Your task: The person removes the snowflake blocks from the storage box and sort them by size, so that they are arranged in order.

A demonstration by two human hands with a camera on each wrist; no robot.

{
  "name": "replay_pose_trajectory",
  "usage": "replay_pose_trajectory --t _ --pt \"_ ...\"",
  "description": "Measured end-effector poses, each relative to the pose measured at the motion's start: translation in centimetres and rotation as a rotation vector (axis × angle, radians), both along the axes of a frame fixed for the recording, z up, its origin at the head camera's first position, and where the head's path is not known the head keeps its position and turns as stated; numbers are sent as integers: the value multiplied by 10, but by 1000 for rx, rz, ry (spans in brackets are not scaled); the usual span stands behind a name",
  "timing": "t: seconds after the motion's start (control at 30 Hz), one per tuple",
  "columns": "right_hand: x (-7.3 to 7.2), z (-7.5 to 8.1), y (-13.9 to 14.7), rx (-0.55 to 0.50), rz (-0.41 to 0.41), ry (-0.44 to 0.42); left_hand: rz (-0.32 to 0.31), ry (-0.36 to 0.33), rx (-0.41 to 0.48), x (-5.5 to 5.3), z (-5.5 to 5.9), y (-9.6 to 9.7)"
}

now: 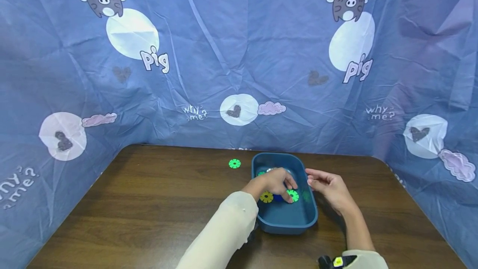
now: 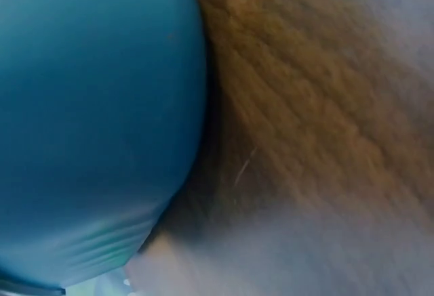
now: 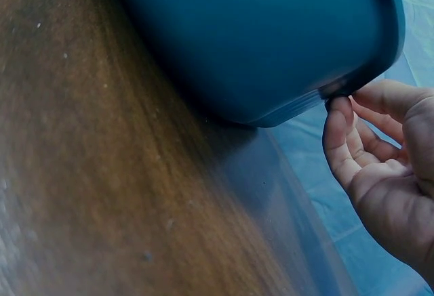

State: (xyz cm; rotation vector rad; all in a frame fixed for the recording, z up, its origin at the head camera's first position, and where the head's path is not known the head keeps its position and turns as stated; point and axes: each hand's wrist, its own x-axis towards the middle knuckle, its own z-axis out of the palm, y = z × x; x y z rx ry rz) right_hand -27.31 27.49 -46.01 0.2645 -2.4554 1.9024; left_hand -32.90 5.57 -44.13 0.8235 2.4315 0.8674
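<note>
Backdrop cloth point(image 1: 209, 20): blue, printed; lettering reads "why me?" at 8 o'clock in the head view (creased), "pig" at 10, "why me?" at 9, "pig" at 2, "why me?" at 3.

Desk point(image 1: 168, 194): dark wood grain; near edge cut off.

Loose green disc point(image 1: 231, 164): notched, flat on the desk, at 10 o'clock from the bin.

Pale left sleeve point(image 1: 224, 227): cut off at the lower edge. Left wrist view: blurred blue wall and wood only; hand unseen.

Blue bin point(image 1: 287, 230): on the desk, 5 o'clock from the head view's centre; rounded rectangle, opening upward, long axis running roughly 12 to 6 o'clock. Inside: yellow disc point(image 1: 263, 197) at 9 o'clock, partly under the wrist; green and white pieces at 11 o'clock, a dark-blue piece at centre, all partly hidden by the hand.

Left hand point(image 1: 275, 181): inside the bin, thumb and fingertips at a green disc point(image 1: 295, 196); whether it is gripped, cannot tell.

Right hand point(image 1: 330, 188): at the bin's 2 o'clock side, thumb and finger pinching the rim; in the right wrist view the palm is cut off. Hands apart from each other.

Black wrist device point(image 1: 325, 262): 5 o'clock, cropped; yellow label point(image 1: 337, 261), marking illegible.
</note>
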Motion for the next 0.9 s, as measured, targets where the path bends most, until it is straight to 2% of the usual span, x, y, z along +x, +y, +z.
replay_pose_trajectory --t 0.3,0.43,0.73,0.9 --pt "2 2 -1 -10 -5 -9 -33 1 -56 1 0 3" --pt "1 1 -1 -7 -3 -15 -29 1 -63 1 0 4" --pt "0 0 0 -3 -5 -31 -45 37 -64 1 2 3" --pt "0 1 0 6 -9 -40 -63 46 -36 0 5 1"
